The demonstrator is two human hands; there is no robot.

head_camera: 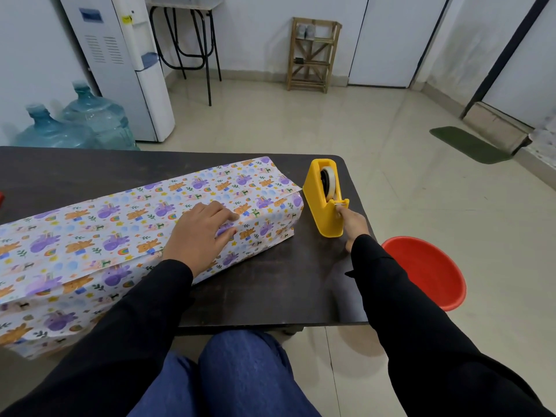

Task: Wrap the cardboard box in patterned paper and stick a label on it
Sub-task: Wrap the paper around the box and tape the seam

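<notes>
Since the paper (240,188) already covers the box (90,266) on top and front, we reckon we're at the taping stage. The box lies on the bench (270,281) toward 9 o'clock. Our left hand (198,233) lies flat, pressing the seam. The right hand (356,222) is at the dispenser (323,206), 3 o'clock of the box, fingertips on the cutter. We can't tell if it's pinching anything. No label in sight.

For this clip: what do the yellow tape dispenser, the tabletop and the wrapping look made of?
Tape dispenser: moulded plastic, by its even yellow colour and smooth, slightly glossy sides.
Table: dark wood-grain top, probably laminate, with a dull sheen.
Wrapping: thin printed paper, folding in sharp creases at the edges.
</notes>
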